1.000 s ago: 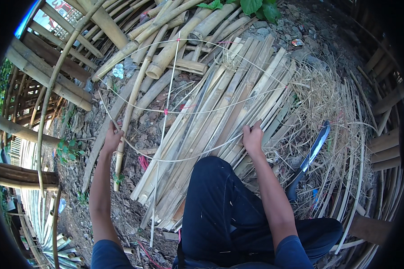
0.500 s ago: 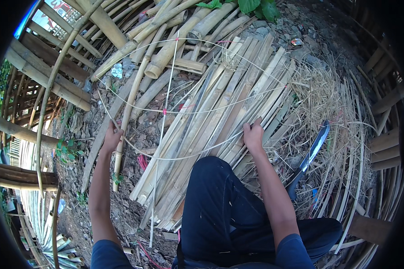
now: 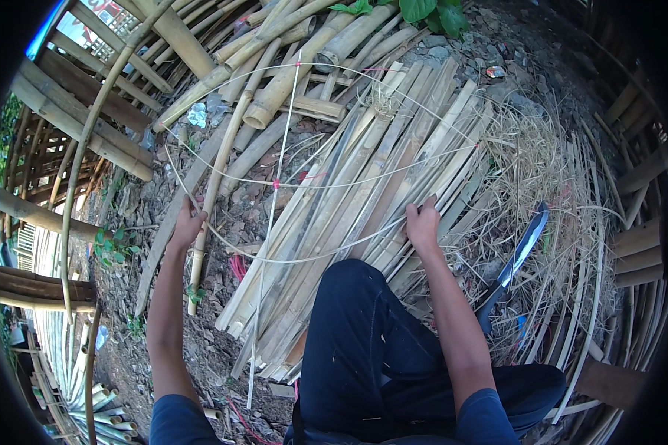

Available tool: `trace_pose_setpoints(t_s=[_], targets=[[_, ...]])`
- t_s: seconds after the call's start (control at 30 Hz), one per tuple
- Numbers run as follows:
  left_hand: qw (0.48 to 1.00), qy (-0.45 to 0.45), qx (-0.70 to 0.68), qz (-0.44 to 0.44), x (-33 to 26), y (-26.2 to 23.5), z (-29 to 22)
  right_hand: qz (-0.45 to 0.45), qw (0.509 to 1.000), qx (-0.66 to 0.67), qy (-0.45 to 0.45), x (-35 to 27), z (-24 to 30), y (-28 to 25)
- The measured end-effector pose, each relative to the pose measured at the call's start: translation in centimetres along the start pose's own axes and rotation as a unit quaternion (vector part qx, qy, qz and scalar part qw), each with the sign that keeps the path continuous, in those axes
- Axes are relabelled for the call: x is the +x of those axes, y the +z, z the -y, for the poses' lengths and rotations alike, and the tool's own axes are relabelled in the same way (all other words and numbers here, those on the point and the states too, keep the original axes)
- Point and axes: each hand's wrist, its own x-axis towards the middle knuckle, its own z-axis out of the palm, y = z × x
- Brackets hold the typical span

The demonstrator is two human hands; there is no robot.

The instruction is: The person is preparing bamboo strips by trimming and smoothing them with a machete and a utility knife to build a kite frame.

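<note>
A thin bamboo strip point(image 3: 304, 259) bows toward me between my hands. My left hand point(image 3: 188, 225) pinches it near its left end, and my right hand point(image 3: 422, 221) grips it on the right, above the pile of split slats. The strip crosses a long straight bamboo stick point(image 3: 267, 237), the spine of a light bowed frame. Farther up, a curved crosspiece point(image 3: 364, 181) meets the stick at a red tie point(image 3: 276, 184). Another arched strip point(image 3: 393, 87) passes over the stick's far end, where a second red tie point(image 3: 298, 64) shows. My fingers partly hide the bent strip.
Split bamboo slats point(image 3: 349, 193) lie in a pile under the frame. A long-bladed knife point(image 3: 523, 245) rests on dry shavings point(image 3: 534, 156) at right. Thick bamboo poles point(image 3: 282, 96) are stacked at the far side. Pink string point(image 3: 237, 267) lies beside the slats.
</note>
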Motion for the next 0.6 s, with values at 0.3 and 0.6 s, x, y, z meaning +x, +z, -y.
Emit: trace_pose_setpoints(t_s=[0.3, 0.6], targets=[[1.000, 0.001, -0.002, -0.001, 0.0, 0.1, -0.8, -0.021, 0.999, -0.035, -0.034, 0.6, -0.7, 0.0], [1.000, 0.010, -0.020, -0.020, 1.2, -0.1, 0.7, 0.001, 0.999, -0.037, 0.001, 0.8, 0.7, -0.1]])
